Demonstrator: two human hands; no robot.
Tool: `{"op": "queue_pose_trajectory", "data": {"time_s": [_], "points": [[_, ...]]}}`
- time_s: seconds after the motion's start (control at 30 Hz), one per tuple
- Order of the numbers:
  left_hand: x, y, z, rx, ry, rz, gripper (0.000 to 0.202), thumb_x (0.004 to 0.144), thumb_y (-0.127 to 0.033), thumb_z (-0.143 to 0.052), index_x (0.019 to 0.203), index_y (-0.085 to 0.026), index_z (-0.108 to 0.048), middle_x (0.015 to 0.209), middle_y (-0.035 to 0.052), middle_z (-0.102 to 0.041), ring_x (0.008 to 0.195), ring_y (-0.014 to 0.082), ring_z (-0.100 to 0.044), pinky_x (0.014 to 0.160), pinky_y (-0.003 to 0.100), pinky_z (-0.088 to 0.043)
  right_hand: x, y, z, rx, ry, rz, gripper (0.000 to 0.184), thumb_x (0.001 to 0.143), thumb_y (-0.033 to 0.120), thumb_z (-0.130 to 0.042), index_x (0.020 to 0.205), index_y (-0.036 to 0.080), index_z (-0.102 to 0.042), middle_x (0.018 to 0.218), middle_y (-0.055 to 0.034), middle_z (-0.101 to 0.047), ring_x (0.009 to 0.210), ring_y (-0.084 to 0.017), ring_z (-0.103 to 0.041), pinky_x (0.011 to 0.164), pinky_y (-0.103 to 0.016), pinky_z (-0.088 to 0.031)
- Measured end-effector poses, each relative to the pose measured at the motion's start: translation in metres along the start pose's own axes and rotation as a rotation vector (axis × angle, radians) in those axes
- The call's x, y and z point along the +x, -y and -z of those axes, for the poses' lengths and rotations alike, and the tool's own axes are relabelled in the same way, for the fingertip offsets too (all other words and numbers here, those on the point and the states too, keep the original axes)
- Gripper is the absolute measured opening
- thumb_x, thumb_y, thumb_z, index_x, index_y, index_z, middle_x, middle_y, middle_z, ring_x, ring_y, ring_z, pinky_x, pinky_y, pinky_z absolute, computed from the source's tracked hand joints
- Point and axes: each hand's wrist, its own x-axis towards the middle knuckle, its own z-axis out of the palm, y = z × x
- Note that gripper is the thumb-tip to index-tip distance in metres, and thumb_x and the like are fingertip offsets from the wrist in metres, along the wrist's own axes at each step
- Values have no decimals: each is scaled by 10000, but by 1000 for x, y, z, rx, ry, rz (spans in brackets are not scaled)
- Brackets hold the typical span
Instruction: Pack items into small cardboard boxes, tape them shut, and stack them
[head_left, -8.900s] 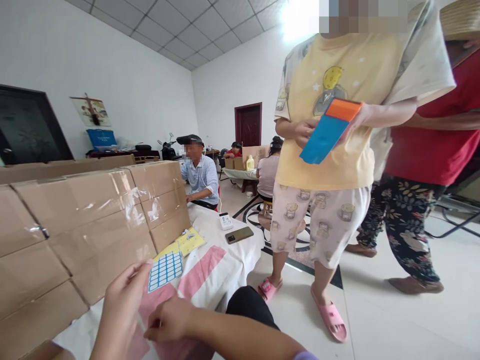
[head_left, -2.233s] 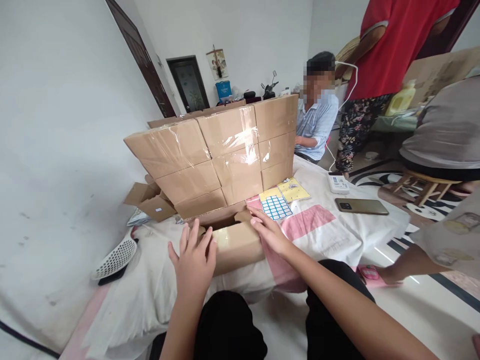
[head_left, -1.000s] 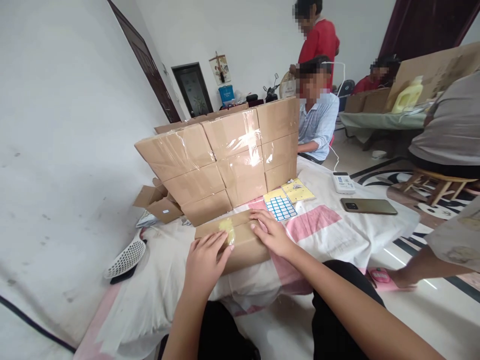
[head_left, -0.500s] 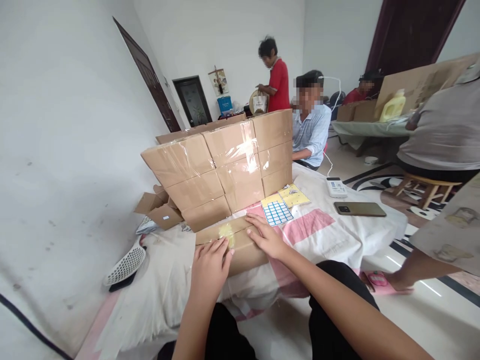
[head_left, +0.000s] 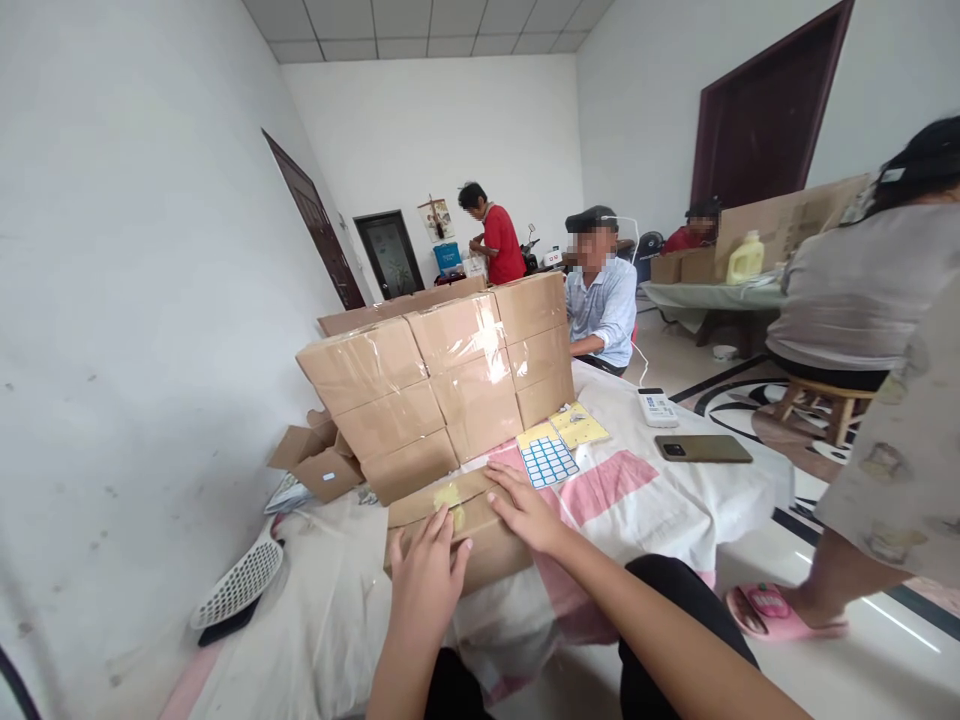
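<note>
A small cardboard box (head_left: 480, 555) lies on the cloth-covered table right in front of me, its top flaps closed and a yellowish patch on the seam. My left hand (head_left: 426, 573) rests flat on the box's left half, fingers stretched out. My right hand (head_left: 525, 507) lies flat on its right half, fingers spread along the flap. Just beyond the right hand lies a sheet of blue stickers (head_left: 550, 459) beside a yellow sheet (head_left: 579, 425).
A wall of taped cardboard boxes (head_left: 442, 380) stands behind the small box. A phone (head_left: 703, 448) and a white device (head_left: 658, 407) lie on the table at the right. An open carton (head_left: 313, 462) and a white mesh scoop (head_left: 236, 587) sit at the left. Several people are nearby.
The box's flaps, open 2.2 s ago, are now closed under both hands. My view has tilted upward. The person in red has walked to the back of the room.
</note>
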Motion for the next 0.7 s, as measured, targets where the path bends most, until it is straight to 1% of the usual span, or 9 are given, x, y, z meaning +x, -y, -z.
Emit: {"op": "queue_pose_trajectory", "data": {"time_s": [0.07, 0.17, 0.2, 0.3, 0.33, 0.37, 0.47, 0.6, 0.7], "points": [[0, 0, -3, -32, -10, 6, 387, 963, -262, -491, 1285, -209, -699, 1373, 143, -653, 1254, 317, -622, 1158, 612, -323, -1, 1, 0, 5, 1, -2, 471, 964, 471, -551, 1365, 237, -630, 1499, -134, -543, 1417, -292, -486, 1218, -553, -348], [0, 3, -7, -60, -46, 30, 381, 943, -256, -517, 1267, -229, -716, 1348, 144, -671, 1245, 331, -630, 1173, 649, -289, -1, 2, 1, 7, -3, -1, 462, 962, 474, -553, 1356, 248, -636, 1485, -131, -555, 1414, -295, -491, 1216, -552, -351], [0, 3, -7, -73, -54, 29, 396, 941, -248, -518, 1292, -240, -702, 1342, 141, -677, 1244, 331, -630, 1175, 657, -281, -1, 2, 1, 5, -6, 1, 454, 961, 467, -554, 1349, 247, -639, 1481, -131, -560, 1411, -295, -494, 1215, -553, -351], [1, 3, -7, -105, -51, 8, 513, 952, -228, -493, 1459, -278, -558, 1336, 135, -683, 1252, 315, -621, 1182, 673, -246, 0, 2, 1, -7, 2, 12, 437, 958, 429, -560, 1338, 228, -641, 1489, -141, -552, 1402, -297, -502, 1209, -556, -354], [1, 1, -7, -100, -43, 10, 534, 955, -233, -488, 1485, -286, -524, 1346, 134, -676, 1263, 314, -610, 1183, 679, -233, 0, 2, 1, -11, 8, 11, 436, 958, 418, -561, 1339, 222, -639, 1496, -143, -545, 1403, -296, -500, 1209, -554, -355], [2, 0, -7, -84, -34, 23, 533, 955, -245, -490, 1484, -290, -525, 1363, 133, -665, 1278, 319, -596, 1181, 685, -223, 0, 3, 2, -14, 13, 8, 433, 959, 411, -562, 1340, 220, -637, 1502, -143, -539, 1407, -294, -496, 1210, -550, -356], [3, -7, -7, -25, 4, 69, 469, 935, -292, -524, 1394, -274, -618, 1409, 133, -629, 1306, 345, -559, 1168, 700, -218, 0, 5, 3, -12, 13, -7, 420, 961, 404, -566, 1339, 236, -638, 1506, -125, -539, 1414, -289, -488, 1212, -545, -357], [4, -11, -8, -17, 12, 90, 507, 928, -277, -504, 1428, -242, -581, 1386, 142, -636, 1267, 343, -567, 1157, 713, -206, -1, 6, 4, -12, 21, -10, 433, 958, 404, -573, 1351, 231, -632, 1505, -124, -542, 1409, -300, -489, 1208, -555, -360], [6, -11, -6, -19, 14, 79, 483, 910, -301, -519, 1378, -242, -624, 1359, 135, -650, 1239, 341, -572, 1166, 691, -199, -1, 6, 3, -20, 24, -8, 441, 960, 406, -572, 1361, 229, -625, 1507, -121, -540, 1415, -304, -477, 1211, -557, -355]]}}
